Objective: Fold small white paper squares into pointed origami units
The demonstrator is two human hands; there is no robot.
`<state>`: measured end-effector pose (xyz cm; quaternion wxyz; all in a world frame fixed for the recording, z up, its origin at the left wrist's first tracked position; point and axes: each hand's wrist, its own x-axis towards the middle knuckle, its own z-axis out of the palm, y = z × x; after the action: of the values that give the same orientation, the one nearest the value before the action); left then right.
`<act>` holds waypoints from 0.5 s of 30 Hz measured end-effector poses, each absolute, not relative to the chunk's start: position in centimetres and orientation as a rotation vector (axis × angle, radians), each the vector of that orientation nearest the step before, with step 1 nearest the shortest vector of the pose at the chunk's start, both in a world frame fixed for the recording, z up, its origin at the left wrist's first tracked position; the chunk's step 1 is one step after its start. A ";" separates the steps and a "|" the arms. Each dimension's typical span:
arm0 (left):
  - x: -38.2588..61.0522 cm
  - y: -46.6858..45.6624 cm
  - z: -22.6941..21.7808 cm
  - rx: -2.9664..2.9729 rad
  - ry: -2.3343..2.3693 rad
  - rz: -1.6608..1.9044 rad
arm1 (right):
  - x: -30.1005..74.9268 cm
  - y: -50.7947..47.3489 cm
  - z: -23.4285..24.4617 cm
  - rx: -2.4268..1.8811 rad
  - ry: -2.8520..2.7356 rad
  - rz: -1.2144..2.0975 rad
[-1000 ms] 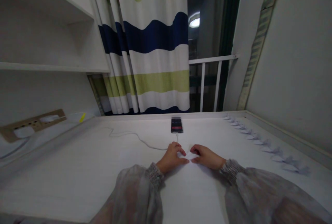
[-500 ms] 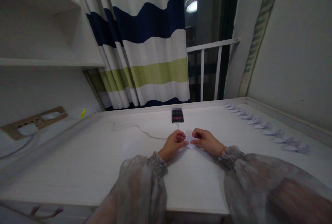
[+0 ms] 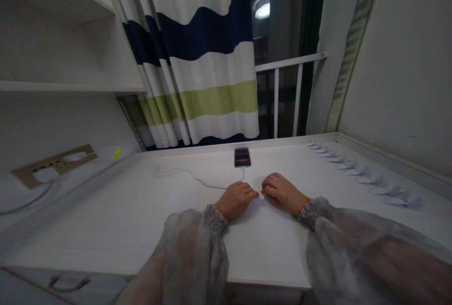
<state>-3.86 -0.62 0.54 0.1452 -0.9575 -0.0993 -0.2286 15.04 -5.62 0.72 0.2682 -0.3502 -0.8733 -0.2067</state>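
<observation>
My left hand [image 3: 237,199] and my right hand [image 3: 281,192] rest close together, knuckles up, on the white desk [image 3: 141,229]. Both have their fingers curled down and pressed on a small white folded paper [image 3: 260,197], of which only a sliver shows between the fingertips. A ring sits on a left finger. Sheer grey sleeves cover both forearms. Just beyond the hands lies a dark phone [image 3: 242,157] with a white cable [image 3: 183,174] running left.
A row of several small folded white paper pieces [image 3: 363,176] lines the desk's right side beside the wall. A power strip [image 3: 52,166] sits at the left under white shelves [image 3: 63,87]. A striped curtain [image 3: 208,69] and white railing [image 3: 289,62] stand behind the desk.
Both hands lowered and flattened onto the folded paper, which showed more between the fingers before. The camera tilted down slightly, showing the desk's front edge.
</observation>
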 end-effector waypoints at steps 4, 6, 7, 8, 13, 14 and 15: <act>-3.8 -0.8 0.6 -2.794 -0.191 -0.424 | 15.4 -5.8 0.2 -0.961 -2.465 -0.530; -3.8 -0.9 0.5 -2.819 -0.154 -0.354 | 15.7 -6.0 0.1 -0.988 -2.503 -0.496; -3.8 -0.9 0.6 -2.834 -0.146 -0.326 | 15.8 -6.1 0.1 -0.996 -2.521 -0.470; -3.8 -1.0 0.6 -2.851 -0.145 -0.302 | 16.0 -6.3 0.2 -1.001 -2.537 -0.435; -4.2 -1.9 1.7 -3.012 -0.181 -0.285 | 16.6 -7.4 0.8 -1.027 -2.576 -0.202; -4.4 -2.0 1.9 -3.073 -0.221 -0.313 | 16.6 -7.5 0.9 -1.035 -2.584 -0.170; -4.5 -2.0 2.0 -3.150 -0.265 -0.339 | 16.7 -7.7 1.1 -1.040 -2.591 -0.156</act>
<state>-4.49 -2.03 2.01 -0.0189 -0.9906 -0.0833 -0.1066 16.69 -7.67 1.08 0.1716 -0.3665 -0.9128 -0.0549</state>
